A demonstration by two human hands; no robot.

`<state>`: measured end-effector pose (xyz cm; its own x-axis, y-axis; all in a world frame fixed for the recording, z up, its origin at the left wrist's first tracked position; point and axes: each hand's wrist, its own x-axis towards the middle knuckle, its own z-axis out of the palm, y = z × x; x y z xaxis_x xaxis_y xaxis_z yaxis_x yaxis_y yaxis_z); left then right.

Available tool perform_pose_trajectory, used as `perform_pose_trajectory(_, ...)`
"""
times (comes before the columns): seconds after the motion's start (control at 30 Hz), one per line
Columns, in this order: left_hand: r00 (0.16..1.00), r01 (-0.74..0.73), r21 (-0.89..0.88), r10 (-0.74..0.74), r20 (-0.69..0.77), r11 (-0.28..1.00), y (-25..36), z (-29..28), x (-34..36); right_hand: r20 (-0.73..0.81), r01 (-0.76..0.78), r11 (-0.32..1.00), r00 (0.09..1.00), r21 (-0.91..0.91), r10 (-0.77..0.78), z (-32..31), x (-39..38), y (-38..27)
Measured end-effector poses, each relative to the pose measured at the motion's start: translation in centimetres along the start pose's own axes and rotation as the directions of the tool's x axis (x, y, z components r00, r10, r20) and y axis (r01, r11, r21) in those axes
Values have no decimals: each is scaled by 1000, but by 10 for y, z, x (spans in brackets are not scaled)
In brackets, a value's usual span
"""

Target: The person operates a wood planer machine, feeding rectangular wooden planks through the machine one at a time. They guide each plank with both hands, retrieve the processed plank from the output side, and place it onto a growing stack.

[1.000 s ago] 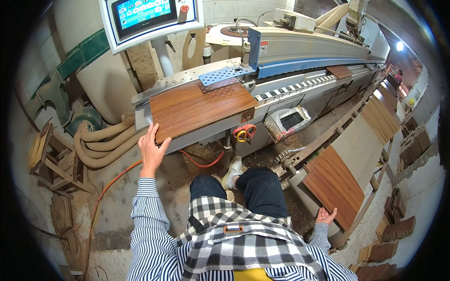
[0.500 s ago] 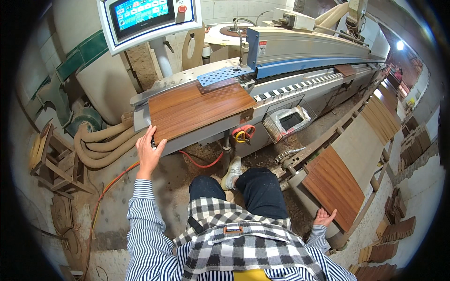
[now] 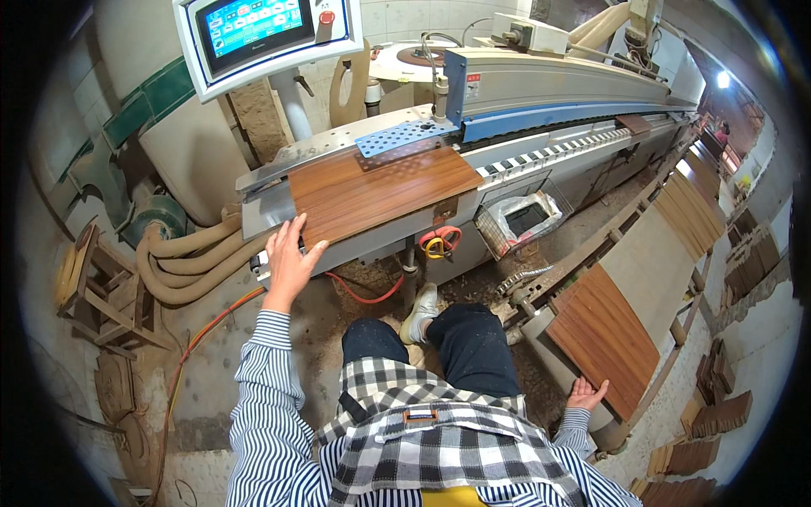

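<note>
A brown wood-grain board (image 3: pixel 380 193) lies flat on the bed of a long machine, its far edge under a blue perforated plate (image 3: pixel 405 139). My left hand (image 3: pixel 292 260) rests at the board's near left corner, fingers spread against its edge. On my right, a second wood-grain board (image 3: pixel 605 340) lies on a roller conveyor. My right hand (image 3: pixel 585 394) touches that board's near edge from beside it, palm up, with fingers extended and thumb apart. Neither hand is wrapped round anything.
A control screen (image 3: pixel 258 27) stands above the machine's left end. Red-handled scissors (image 3: pixel 441 242) and a lined wire basket (image 3: pixel 524 215) hang on its front. Thick hoses (image 3: pixel 182 266) and a wooden stool (image 3: pixel 106 287) are at the left. Stacked boards (image 3: pixel 718 414) stand far right.
The board on the machine has slid to the right along the bed, and my left hand has moved right with it. My right hand and its board are nearly unchanged.
</note>
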<state>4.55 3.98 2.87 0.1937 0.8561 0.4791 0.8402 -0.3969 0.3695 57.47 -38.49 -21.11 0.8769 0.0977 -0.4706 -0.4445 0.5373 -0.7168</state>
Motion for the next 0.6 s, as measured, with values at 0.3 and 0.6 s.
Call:
perform_pose_trajectory(0.3, 998, -38, -40, 40, 49, 998, 55, 56, 34, 11, -94, 994, 996, 61, 93, -4, 8, -9)
perform_pose_trajectory(0.6, 992, -124, -315, 121, -28, 941, 60, 51, 15, 290, -139, 990, 946, -37, 144, -9, -16, -41)
